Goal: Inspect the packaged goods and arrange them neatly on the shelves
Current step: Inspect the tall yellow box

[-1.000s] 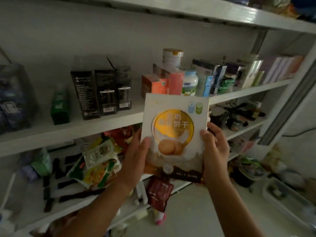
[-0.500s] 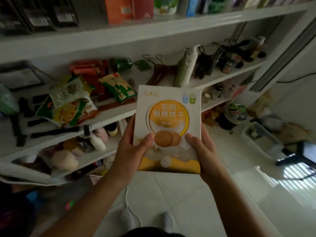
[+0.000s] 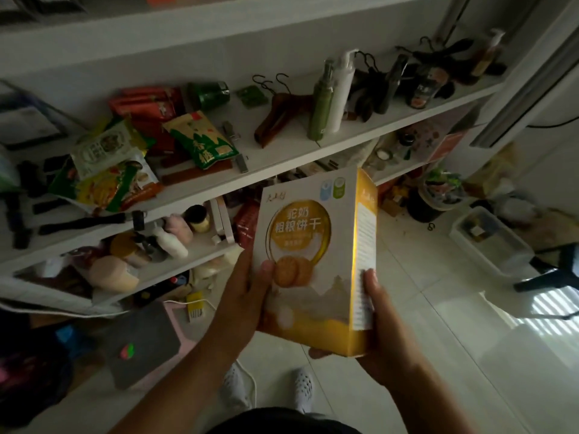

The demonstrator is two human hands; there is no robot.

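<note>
One biscuit box (image 3: 316, 261) is gripped by two hands: left hand (image 3: 241, 296), right hand (image 3: 380, 327).

Pale floor tiles (image 3: 438, 355) fill the lower right. At bottom centre stand two white perforated shoes (image 3: 302, 391). A grey board (image 3: 141, 343) lies lower left, a clear plastic tub (image 3: 488, 242) at right, and brown wooden hangers (image 3: 275, 117) upper centre.

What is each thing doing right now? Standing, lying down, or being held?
biscuit box: held up, tilted, looks closed
left hand: grips the box's left edge
right hand: grips the box's right side
green spray bottle: upright on the shelf
white pump bottle: upright beside it
green snack bag: lying flat
</note>
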